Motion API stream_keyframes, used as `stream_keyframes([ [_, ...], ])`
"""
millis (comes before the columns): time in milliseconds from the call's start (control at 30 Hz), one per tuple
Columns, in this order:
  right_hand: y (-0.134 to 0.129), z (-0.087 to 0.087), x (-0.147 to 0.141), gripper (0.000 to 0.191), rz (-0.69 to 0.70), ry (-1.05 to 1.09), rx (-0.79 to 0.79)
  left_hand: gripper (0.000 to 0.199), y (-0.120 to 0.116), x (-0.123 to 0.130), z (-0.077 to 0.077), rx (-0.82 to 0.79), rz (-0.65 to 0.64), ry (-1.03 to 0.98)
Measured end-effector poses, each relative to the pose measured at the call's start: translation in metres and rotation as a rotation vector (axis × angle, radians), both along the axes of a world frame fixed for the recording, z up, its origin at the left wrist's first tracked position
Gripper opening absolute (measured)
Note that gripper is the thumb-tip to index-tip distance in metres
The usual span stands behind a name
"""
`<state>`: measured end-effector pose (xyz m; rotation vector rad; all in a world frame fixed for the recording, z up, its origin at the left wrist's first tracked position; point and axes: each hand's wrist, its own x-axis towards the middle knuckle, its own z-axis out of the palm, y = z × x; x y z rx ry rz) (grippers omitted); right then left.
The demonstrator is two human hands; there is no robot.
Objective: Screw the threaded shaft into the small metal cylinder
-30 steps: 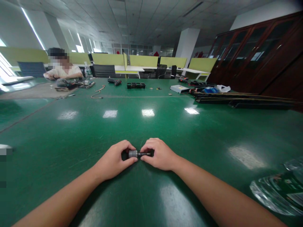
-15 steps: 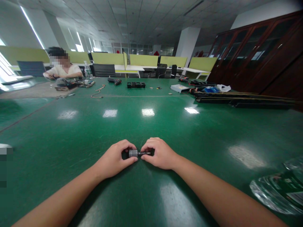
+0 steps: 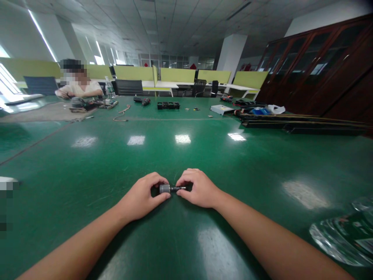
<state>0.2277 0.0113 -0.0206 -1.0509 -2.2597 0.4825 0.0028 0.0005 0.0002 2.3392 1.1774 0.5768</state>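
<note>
A small motor-like part with a grey cylindrical body (image 3: 164, 188) and a thin dark shaft (image 3: 173, 189) lies sideways low over the green table (image 3: 157, 151). My left hand (image 3: 142, 196) curls around the cylinder end, thumb in front and fingers behind. At the shaft's right end, my right hand (image 3: 201, 188) pinches with thumb and fingertips. Both hands rest close to the tabletop, a short gap apart.
A clear plastic bottle (image 3: 346, 237) lies at the right front. Across the far side are a power drill (image 3: 142, 101), a black block (image 3: 168, 105), a silver box (image 3: 221, 109) and long dark bars (image 3: 262, 121). A person (image 3: 83, 88) sits at the far left.
My right hand has shifted slightly right along the shaft, away from the cylinder. My left hand keeps its hold. The whole view has moved a little.
</note>
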Motion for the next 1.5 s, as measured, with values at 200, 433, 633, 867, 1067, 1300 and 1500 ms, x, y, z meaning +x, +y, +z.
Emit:
stream_keyframes([
  [200, 0.002, 0.000, 0.002, 0.007, -0.038, 0.000, 0.004, 0.018, 0.001, -0.001, 0.001, 0.018, 0.039, 0.009],
  [433, 0.007, 0.000, 0.009, 0.008, -0.109, 0.003, -0.014, 0.018, 0.001, 0.000, 0.001, 0.026, 0.083, 0.003],
  [633, 0.013, -0.002, 0.016, 0.008, -0.215, 0.040, -0.051, 0.018, 0.001, 0.000, 0.002, 0.016, 0.113, 0.008],
  [867, 0.010, -0.002, 0.014, 0.008, -0.154, 0.027, -0.041, 0.018, 0.001, -0.001, -0.001, 0.023, 0.107, 0.006],
  [1067, 0.007, -0.002, 0.006, 0.011, -0.062, 0.057, -0.029, 0.018, 0.001, -0.001, -0.001, 0.021, 0.047, -0.003],
  [1300, -0.004, 0.000, -0.005, 0.018, 0.052, 0.052, -0.039, 0.017, -0.002, -0.002, 0.003, -0.004, -0.060, -0.072],
  [1500, -0.004, 0.002, -0.004, 0.012, 0.070, 0.028, -0.024, 0.010, -0.001, -0.002, 0.001, -0.049, -0.019, -0.082],
])
